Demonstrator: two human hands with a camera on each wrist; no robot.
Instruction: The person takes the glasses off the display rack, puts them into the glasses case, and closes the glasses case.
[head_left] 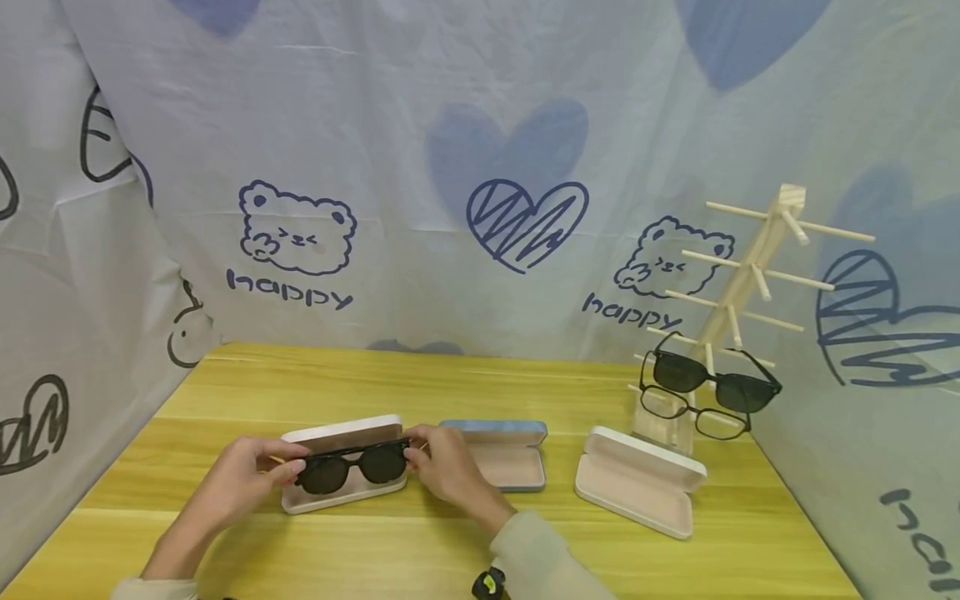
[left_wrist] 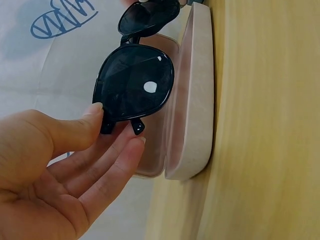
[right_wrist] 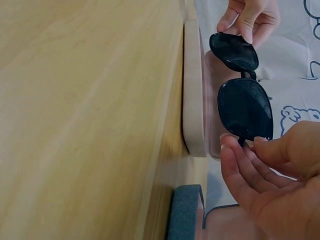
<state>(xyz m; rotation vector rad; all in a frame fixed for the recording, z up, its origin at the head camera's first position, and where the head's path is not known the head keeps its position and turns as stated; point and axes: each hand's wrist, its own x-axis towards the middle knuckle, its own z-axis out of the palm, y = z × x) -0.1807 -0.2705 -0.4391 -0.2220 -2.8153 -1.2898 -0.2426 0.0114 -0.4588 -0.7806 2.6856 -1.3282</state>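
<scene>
A pair of black sunglasses (head_left: 356, 469) with dark lenses is held between both hands, just above an open whitish glasses case (head_left: 341, 502) with a pink lining. My left hand (head_left: 251, 479) pinches one end of the frame between thumb and fingers, as the left wrist view shows up close. At the other end my right hand (head_left: 447, 468) pinches the frame the same way. In the right wrist view the sunglasses (right_wrist: 245, 109) hang beside the case (right_wrist: 194, 90), apart from its lower half.
An open blue glasses case (head_left: 517, 475) stands right of my right hand. Farther right is an open white case (head_left: 637, 492). Behind it, a wooden peg stand (head_left: 731, 308) bears black sunglasses (head_left: 678, 371) and clear-lensed glasses (head_left: 720, 423). A printed cloth (head_left: 405, 150) hangs behind the table.
</scene>
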